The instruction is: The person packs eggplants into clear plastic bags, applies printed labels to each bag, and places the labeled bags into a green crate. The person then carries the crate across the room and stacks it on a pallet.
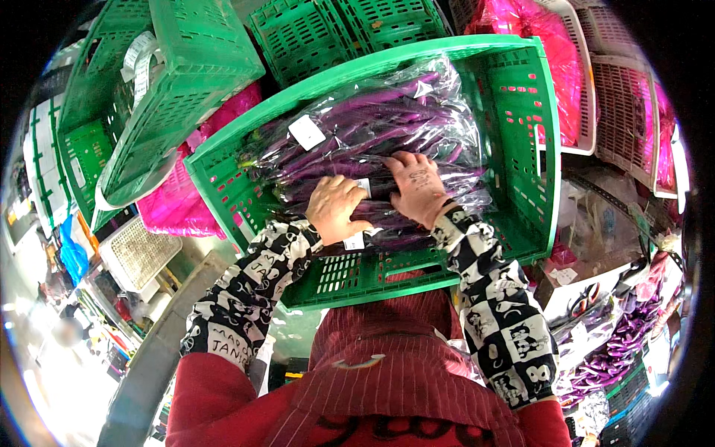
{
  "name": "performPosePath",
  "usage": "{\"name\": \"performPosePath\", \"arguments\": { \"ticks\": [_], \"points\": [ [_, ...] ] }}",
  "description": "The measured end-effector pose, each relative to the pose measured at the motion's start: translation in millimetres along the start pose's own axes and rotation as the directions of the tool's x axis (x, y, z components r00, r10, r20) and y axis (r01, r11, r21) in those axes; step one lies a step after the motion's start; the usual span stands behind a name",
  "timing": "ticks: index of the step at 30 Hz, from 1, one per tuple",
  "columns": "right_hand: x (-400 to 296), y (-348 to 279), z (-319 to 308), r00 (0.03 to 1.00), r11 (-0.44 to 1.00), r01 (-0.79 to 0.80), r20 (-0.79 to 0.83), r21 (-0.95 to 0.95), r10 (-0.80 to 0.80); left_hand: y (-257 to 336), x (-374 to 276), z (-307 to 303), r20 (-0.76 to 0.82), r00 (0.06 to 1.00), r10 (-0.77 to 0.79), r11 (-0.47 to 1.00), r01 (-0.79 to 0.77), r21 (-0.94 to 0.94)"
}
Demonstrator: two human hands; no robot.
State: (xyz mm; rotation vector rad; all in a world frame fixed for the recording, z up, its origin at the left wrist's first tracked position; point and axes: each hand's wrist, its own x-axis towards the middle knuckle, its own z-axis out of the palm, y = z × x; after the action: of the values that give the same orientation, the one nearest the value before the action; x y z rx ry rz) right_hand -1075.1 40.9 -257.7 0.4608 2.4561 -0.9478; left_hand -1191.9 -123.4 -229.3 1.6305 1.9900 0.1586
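A green plastic crate (pixel 516 215) stands before me, tilted in view. Inside lie clear plastic bags of long purple eggplants (pixel 357 120), laid lengthwise and bearing white labels. My left hand (pixel 338 209) rests on the nearer bags, its thumb spread from the fingers beside a small label (pixel 353 241). To its right, my right hand (pixel 418 184) lies palm down over the bags, fingertips pointing toward the far wall and thumb apart. Neither hand visibly grips a bag. The eggplants directly under my palms are hidden.
Another green crate (pixel 206 50) stands at the upper left, with pink plastic bags (pixel 179 201) below it. More green crates (pixel 346 28) lie beyond the far rim. Pale crates with pink bags (pixel 550 67) stand upper right. Loose eggplants (pixel 609 349) are heaped lower right.
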Motion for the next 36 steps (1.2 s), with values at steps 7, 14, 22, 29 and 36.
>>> {"name": "performPosePath", "arguments": {
  "ticks": [7,14,22,29,36],
  "points": [
    [-23.9,40.3,-0.4,0.891,0.953,0.102,-0.453,0.284,0.039,22.8,10.2,-9.2,0.306,0.944,-0.122,0.992,0.123,0.016],
    [-112.9,30.9,39.7,0.857,0.873,0.328,-0.503,0.361,-0.115,37.7,14.6,-29.4,0.483,0.871,-0.085,0.996,0.074,0.042],
    [-115.5,15.1,61.1,0.892,0.965,0.249,-0.41,0.087,-0.193,9.6,-12.0,19.5,0.077,0.994,-0.08,0.961,0.098,-0.259],
    [-112.7,18.7,52.2,0.954,0.992,0.096,-0.276,-0.082,-0.115,20.2,34.1,-8.9,0.162,0.981,-0.108,0.934,0.156,-0.322],
    [-117.6,25.7,91.6,0.934,0.965,0.088,-0.315,-0.247,-0.166,25.3,43.1,-35.2,0.372,0.926,-0.064,0.945,0.176,-0.275]
  ]
}}
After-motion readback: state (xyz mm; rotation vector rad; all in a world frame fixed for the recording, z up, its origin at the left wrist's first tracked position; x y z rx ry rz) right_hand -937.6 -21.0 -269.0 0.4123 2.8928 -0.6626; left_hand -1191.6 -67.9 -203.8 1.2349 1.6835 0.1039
